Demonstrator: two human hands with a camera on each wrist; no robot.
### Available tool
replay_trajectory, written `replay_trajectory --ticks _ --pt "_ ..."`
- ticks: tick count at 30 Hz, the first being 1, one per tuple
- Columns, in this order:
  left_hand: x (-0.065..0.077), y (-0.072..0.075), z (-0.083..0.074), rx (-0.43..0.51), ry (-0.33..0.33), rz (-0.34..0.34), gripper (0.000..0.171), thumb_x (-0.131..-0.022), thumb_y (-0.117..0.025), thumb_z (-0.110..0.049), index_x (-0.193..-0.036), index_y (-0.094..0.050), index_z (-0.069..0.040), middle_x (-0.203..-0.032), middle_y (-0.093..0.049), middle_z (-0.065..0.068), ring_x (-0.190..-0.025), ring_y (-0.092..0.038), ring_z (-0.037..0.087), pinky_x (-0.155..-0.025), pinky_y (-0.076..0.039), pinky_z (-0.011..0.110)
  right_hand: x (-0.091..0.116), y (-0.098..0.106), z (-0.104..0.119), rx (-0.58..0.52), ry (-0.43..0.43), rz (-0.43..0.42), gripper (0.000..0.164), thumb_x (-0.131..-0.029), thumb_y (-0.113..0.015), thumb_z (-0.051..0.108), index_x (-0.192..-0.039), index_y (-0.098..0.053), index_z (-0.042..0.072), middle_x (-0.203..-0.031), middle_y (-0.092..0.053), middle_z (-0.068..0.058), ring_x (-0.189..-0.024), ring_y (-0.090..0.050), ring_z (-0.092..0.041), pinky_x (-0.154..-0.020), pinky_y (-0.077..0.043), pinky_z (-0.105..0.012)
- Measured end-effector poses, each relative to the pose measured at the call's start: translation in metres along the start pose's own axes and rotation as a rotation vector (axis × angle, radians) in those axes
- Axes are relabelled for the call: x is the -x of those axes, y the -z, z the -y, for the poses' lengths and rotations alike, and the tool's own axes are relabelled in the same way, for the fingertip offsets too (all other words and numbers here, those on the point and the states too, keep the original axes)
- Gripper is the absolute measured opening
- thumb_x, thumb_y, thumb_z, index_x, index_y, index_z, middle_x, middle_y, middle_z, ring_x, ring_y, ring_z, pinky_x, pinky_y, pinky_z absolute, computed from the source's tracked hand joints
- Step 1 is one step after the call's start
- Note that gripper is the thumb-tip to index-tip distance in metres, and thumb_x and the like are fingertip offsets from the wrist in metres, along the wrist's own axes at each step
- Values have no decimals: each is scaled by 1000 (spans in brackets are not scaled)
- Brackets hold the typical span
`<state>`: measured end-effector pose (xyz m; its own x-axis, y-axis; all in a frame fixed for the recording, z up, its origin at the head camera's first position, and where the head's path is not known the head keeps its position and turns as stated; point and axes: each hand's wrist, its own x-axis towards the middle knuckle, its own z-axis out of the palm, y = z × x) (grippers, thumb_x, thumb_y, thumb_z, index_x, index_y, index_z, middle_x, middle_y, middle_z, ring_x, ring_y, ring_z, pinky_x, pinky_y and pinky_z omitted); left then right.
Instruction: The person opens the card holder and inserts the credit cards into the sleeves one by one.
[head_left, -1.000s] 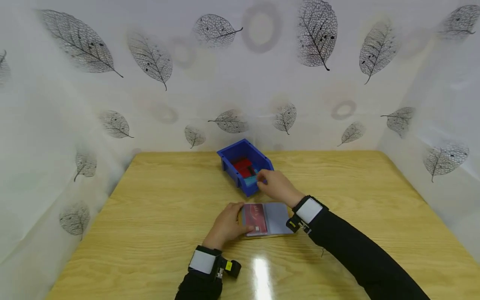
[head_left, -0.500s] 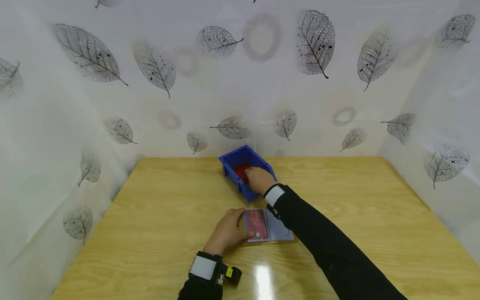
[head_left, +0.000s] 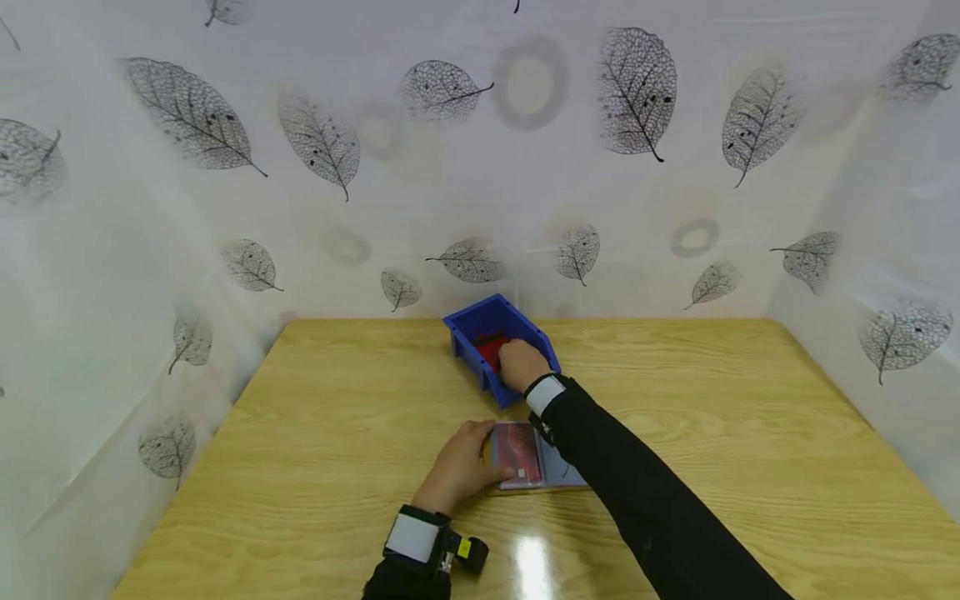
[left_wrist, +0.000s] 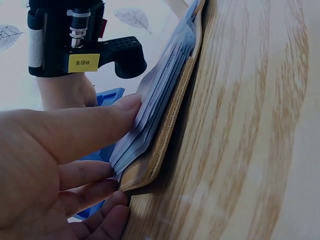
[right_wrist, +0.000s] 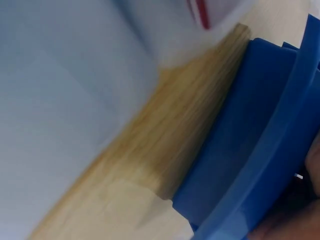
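A tan leather card holder (head_left: 558, 469) with clear plastic sleeves lies spread on the wooden table, a reddish card (head_left: 517, 451) in its left sleeve. My left hand (head_left: 459, 467) grips its left edge. In the left wrist view, the thumb presses on the stacked sleeves (left_wrist: 159, 85), and the other fingers bend at the cover's edge. Behind the holder stands a blue plastic bin (head_left: 468, 358) with red items (head_left: 489, 347) inside. My right hand (head_left: 522, 364) reaches into that bin; its fingertips are hidden, and whether they hold anything cannot be seen.
The right forearm (head_left: 637, 492) passes over the right part of the card holder. A pale curtain with leaf prints (head_left: 637, 92) hangs behind the table (head_left: 360, 400) and along both sides. Each wrist carries a strapped camera, such as the left one (head_left: 472, 554).
My right hand has moved from above the bin's front edge down into the bin, covering the light-blue item seen there before. The left hand keeps its hold on the card holder. The head view has tilted slightly.
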<state>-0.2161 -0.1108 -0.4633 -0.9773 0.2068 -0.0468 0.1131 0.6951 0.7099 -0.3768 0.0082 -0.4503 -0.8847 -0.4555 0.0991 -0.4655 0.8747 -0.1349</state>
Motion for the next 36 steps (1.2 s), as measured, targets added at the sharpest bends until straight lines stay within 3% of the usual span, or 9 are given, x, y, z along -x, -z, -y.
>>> replay_trajectory --ticks 6,11,16,20,26,32,36 --pt "-1 -5 -4 7 -14 14 73 -78 -83 -25 -136 -50 5 -131 -52 23 -121 -51 40 -101 -41 54 10 7 -1 122 114 23 18 -89 -63 4 -71 -66 5 -79 -70 -12 -73 -68 -27 -69 -56 -41" --pt "-2 -8 -3 -6 -28 12 74 -78 -83 -26 -136 -50 5 -132 -51 24 -121 -51 40 -101 -42 53 16 17 -3 153 92 -22 18 -93 -61 10 -77 -66 5 -74 -68 -12 -65 -66 -27 -58 -56 -40" --pt "-5 -9 1 -9 -24 -3 74 -78 -82 -28 -137 -50 4 -134 -51 22 -122 -50 39 -102 -41 52 19 32 -12 34 -46 -103 8 -90 -63 8 -85 -65 2 -74 -66 -14 -64 -66 -27 -55 -55 -39" --pt "-6 -8 3 4 -21 -16 71 -79 -82 -27 -136 -51 3 -132 -52 22 -122 -50 39 -102 -41 52 20 41 -21 -85 -88 -121 9 -86 -58 1 -89 -66 1 -78 -67 -14 -66 -64 -27 -55 -51 -38" --pt "-8 -6 7 13 0 2 73 -79 -81 -28 -138 -50 2 -134 -50 21 -124 -49 38 -103 -40 52 34 57 -38 -242 -77 -116 14 -88 -55 4 -98 -64 2 -82 -66 -11 -63 -53 -21 -57 -41 -32" --pt "-9 -4 6 37 0 18 75 -79 -82 -27 -139 -49 3 -136 -48 24 -125 -46 41 -104 -38 54 61 74 -49 -477 -66 -103 31 -92 -57 6 -122 -55 -1 -97 -68 -17 -72 -62 -21 -57 -48 -28" --pt "-7 -2 8 69 22 -14 65 -85 -76 -26 -137 -50 3 -137 -50 23 -128 -45 40 -106 -37 54 80 78 -52 -548 19 -94 39 -93 -58 7 -132 -53 -1 -102 -70 -18 -72 -62 -19 -57 -48 -27"
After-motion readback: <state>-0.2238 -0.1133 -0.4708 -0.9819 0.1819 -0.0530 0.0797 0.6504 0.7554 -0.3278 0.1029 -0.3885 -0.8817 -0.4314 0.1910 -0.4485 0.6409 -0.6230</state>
